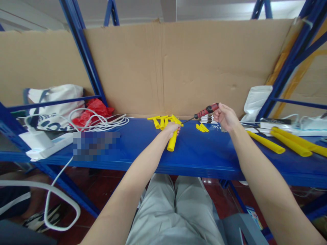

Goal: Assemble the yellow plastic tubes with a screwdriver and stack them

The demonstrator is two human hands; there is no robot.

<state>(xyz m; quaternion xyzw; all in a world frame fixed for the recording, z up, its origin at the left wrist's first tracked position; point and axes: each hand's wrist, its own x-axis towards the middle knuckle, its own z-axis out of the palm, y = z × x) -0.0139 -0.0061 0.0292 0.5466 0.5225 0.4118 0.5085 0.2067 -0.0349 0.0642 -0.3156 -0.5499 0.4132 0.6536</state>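
- Red-and-black screwdriver (207,111) with ribbed grip and thin dark shaft: held above the blue metal shelf top (204,153), long axis slanting from upper right to lower left, shaft pointing left and slightly down toward the left hand (173,129).
- Right hand (227,116): fingers together, pinched on the butt end of the handle.
- Left hand: fingers clamped around a smooth yellow round tube piece (172,143), open end pointing toward the body and slightly left, long axis running nearly fore and aft.
- Just beyond the left fist, a slanting yellow bar; contact with the shaft tip too small to tell.
- Behind and left of that hand: yellow T-shaped pieces (162,123), each with a round stem and a narrow crossbar.
- Near the right hand, on its left: small flat yellow strips (202,128) with pointed ends, bunched together.
- Farther right: long glossy yellow tubes (265,142), slightly tapered, open near ends facing the shelf's front edge.
- At the back: matt brown corrugated cardboard panel (209,68), upright, vertically creased.
- Left side: loosely coiled white cable (108,121), beside a crinkled red plastic bag (98,108).
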